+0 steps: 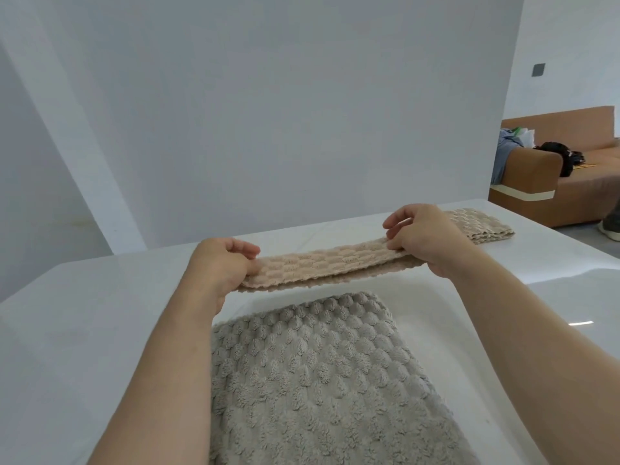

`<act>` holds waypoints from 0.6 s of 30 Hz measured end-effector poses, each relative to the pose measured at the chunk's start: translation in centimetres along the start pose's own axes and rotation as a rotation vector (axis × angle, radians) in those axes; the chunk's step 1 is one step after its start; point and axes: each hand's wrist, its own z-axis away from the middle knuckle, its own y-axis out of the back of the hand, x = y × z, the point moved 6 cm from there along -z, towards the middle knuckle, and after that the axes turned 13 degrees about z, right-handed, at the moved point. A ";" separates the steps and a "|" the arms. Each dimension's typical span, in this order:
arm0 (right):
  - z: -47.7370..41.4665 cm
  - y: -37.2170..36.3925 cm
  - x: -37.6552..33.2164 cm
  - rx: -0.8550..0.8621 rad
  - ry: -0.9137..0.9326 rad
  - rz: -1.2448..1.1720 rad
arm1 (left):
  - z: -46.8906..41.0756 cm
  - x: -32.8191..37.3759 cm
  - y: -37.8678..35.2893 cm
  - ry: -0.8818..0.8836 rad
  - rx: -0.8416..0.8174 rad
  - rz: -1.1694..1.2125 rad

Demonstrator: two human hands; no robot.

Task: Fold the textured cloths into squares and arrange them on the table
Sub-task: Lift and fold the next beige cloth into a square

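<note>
You worked at a glossy white table [84, 330] whose far edge met a plain pale wall [268, 112]. A short streak of light reflected off the tabletop on the right. Past the table's right corner the room opened onto a tan sofa [577, 129] with a cream band low on its side. A dark bag [560, 156] and some blue-grey clothing [506, 146] lay on it, and a small dark switch plate [538, 74] sat on the wall above.

Your left hand [221, 263] and right hand [426, 236] held a beige textured cloth [322, 263] stretched between them over the table as a long, narrow, doubled band. The fingers [246, 248] of each hand were curled round one end of it. Nearer to you, a grey bobbled cloth [318, 380] lay flat on the table between your forearms. A folded beige cloth [479, 226] rested on the far right part of the table, just behind your right hand.

That hand covered the folded cloth's near end, so its full outline could not be seen. Both thumbs were hidden under the held band, and it was unclear how many layers it had or whether its lower edge touched the table. The grey cloth ran off the bottom of the view. A light shoe [609, 229] at the right edge was cut off, and the items on the sofa were too small to identify.
</note>
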 end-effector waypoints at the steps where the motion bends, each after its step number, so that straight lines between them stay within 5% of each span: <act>1: 0.0 -0.3 0.3 -0.026 -0.022 0.046 | 0.2 -0.6 -0.3 0.044 -0.021 -0.061; 8: 1.1 -2.7 2.2 -0.316 -0.159 0.481 | 0.6 -4.3 -1.7 0.278 -0.104 -0.320; 13: 1.0 -2.4 2.7 -0.278 -0.204 0.547 | -0.1 -4.7 -1.0 0.263 -0.040 -0.312; 18: 0.9 -2.7 4.2 -0.257 -0.268 0.564 | -0.7 -4.8 -1.0 0.163 0.018 -0.547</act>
